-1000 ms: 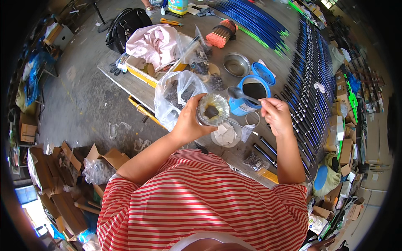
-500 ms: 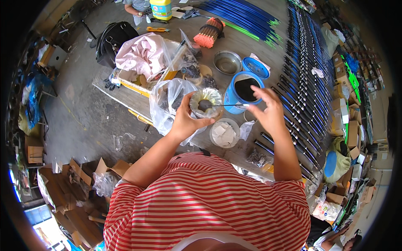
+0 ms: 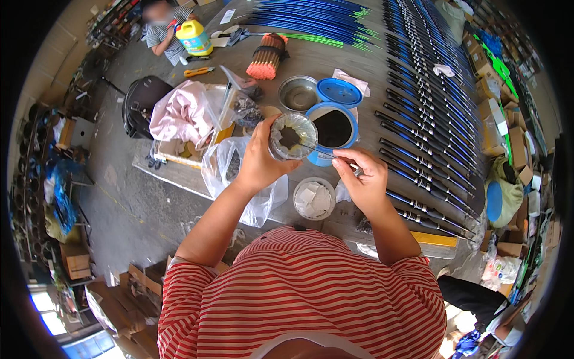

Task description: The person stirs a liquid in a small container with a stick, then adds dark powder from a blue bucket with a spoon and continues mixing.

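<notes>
My left hand (image 3: 260, 160) is wrapped around a small cup lined with clear plastic (image 3: 306, 127), whose opening tilts toward me. Something dark lies in the bottom of it. Between thumb and fingers, my right hand (image 3: 366, 179) pinches a thin dark stick (image 3: 323, 154), its far end reaching into the cup. Just behind the cup stands a blue can (image 3: 321, 159) with black contents, its blue lid (image 3: 339, 91) lying beyond. A shallow metal bowl (image 3: 301, 94) is left of the lid. Nearer me, a white tub (image 3: 297, 208) holds pale flat pieces.
Rows of dark and blue fishing rods (image 3: 427, 119) cover the table's right side. Left lie clear plastic bags (image 3: 272, 200) and a box with pink cloth (image 3: 179, 113). Farther off are a bundle of orange-tipped sticks (image 3: 266, 57), a yellow jug (image 3: 194, 39) and another person (image 3: 160, 33).
The view has shifted. My right hand has come lower, its fingers closing more tightly on the stick. The cup is tipped more toward me. The person at far left shows more.
</notes>
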`<action>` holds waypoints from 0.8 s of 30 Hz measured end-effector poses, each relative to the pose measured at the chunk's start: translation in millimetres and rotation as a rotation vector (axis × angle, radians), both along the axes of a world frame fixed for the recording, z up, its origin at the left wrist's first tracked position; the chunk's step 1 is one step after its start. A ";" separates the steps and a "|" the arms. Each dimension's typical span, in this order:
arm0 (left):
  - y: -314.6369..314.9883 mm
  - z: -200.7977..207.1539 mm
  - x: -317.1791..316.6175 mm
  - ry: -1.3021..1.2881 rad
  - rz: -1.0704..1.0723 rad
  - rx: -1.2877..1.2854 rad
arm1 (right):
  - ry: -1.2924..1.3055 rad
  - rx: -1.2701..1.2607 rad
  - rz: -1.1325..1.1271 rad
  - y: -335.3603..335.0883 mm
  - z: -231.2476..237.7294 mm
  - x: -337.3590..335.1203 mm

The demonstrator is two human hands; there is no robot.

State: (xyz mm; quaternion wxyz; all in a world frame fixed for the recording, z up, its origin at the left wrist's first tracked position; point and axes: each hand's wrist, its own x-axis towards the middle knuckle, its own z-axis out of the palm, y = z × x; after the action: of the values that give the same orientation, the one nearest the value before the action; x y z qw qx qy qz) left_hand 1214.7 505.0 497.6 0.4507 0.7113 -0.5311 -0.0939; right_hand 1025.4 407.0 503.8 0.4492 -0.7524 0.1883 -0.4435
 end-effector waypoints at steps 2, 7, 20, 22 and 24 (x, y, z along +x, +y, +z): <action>-20.1 7.3 4.4 -0.100 -0.055 0.012 | 0.035 0.009 -0.048 -9.1 -9.1 -3.1; -64.0 20.0 0.7 -0.403 -0.138 0.117 | 0.108 0.029 -0.141 -30.9 -30.5 -7.8; -79.3 2.7 -17.3 -0.490 -0.081 0.081 | -0.106 0.363 -0.048 -47.0 -51.7 -8.2; -71.7 -9.1 -14.7 -0.264 -0.019 0.036 | -0.153 0.336 -0.016 -43.2 -44.1 -3.4; -60.6 -19.3 -16.8 0.041 0.017 0.000 | -0.193 0.273 0.003 -35.0 -28.9 1.7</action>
State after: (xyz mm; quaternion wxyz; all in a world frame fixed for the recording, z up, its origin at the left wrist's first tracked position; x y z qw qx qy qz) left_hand 1198.0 444.4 478.3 0.4624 0.7136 -0.5157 -0.1048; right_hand 1027.1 372.0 474.9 0.5640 -0.6386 0.2017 -0.4831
